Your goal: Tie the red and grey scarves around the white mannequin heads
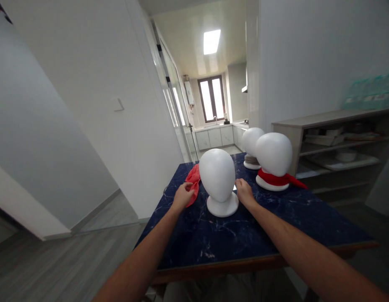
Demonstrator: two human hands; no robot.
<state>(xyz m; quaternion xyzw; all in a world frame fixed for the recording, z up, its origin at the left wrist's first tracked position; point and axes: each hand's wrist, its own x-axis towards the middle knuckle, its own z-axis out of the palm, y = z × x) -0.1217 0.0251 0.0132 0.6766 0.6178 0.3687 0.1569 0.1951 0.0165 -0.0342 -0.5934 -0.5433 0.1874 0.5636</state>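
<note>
**Both hands at the near mannequin head, left hand on a red scarf**

A dark blue marbled table point(244, 235) with a wooden edge stands in a white-walled room, and the person's two bare forearms reach out over it from the bottom of the view. Three white foam mannequin heads stand on the tabletop. The nearest mannequin head point(218, 178) sits upright on its round base, between the two hands.

The left hand point(182, 195) lies on the table just left of that head, fingers curled loosely over the lower end of a red scarf point(193, 179). The scarf is bunched on the tabletop at the head's left side and runs back behind it; whether the fingers pinch the cloth or only press on it cannot be told. The right hand point(244, 191) is at the right side of the same head, near its neck and base, fingers bent inward. It appears to touch the head or something just behind it, but the head hides the fingertips, so what it grips, if anything, cannot be told.

Farther back on the right stands a second mannequin head point(274, 156) with a red scarf already tied around its neck point(278, 179), the loose end trailing right. Just behind it is a third mannequin head point(251, 140). An open shelf unit point(335, 142) holding dishes stands against the right wall.
</note>
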